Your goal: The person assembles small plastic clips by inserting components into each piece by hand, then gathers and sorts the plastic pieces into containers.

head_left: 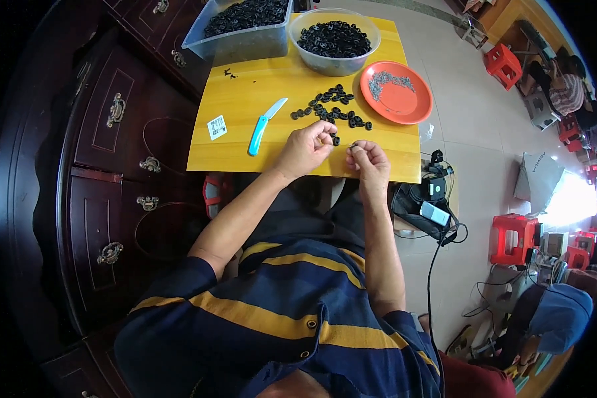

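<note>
My left hand point(306, 147) rests at the near edge of the yellow table point(245, 99), its fingers pinched on a small black ring part point(335, 140). My right hand point(369, 159) sits just to the right, fingertips closed on a tiny metal piece that is too small to make out. A loose pile of black ring parts point(331, 109) lies on the table just beyond both hands. An orange plate point(404, 103) with small grey metal pieces point(390, 82) stands to the right of the pile.
A round clear bowl point(333, 61) and a rectangular clear tub point(239, 41), both holding black rings, stand at the table's far edge. A blue-handled knife point(261, 127) and a small white card point(217, 127) lie left of my hands. Dark wooden drawers point(113, 172) are on the left. Red stools point(515, 237) and cables on the right.
</note>
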Demonstrator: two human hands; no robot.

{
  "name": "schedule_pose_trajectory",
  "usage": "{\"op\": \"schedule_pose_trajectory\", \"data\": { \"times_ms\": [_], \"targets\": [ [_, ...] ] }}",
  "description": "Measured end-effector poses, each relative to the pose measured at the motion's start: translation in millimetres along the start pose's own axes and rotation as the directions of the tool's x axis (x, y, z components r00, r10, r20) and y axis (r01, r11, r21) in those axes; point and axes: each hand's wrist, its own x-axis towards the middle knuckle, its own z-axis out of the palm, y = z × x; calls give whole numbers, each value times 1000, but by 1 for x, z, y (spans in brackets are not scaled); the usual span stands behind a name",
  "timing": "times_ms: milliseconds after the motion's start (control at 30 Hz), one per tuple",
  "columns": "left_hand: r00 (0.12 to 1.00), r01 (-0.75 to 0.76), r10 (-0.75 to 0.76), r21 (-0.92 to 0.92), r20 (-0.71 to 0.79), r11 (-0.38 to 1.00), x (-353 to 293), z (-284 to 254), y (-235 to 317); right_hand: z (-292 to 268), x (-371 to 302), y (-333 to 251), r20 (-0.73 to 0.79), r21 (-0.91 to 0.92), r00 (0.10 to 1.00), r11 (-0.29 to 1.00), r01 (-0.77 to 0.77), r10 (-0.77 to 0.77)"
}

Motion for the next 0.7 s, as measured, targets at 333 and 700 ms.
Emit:
{"op": "schedule_pose_trajectory", "data": {
  "times_ms": [333, 700],
  "targets": [
    [953, -285, 291, 560, 81, 778, 5, 15, -17, -16, 1, -14, -85, 87, 995, 994, 60, -52],
    [970, -242, 233, 398, 72, 885, 10, 17, 3, -14, -2, -11, -89, 115, 996, 993, 21, -11]
  ]
}}
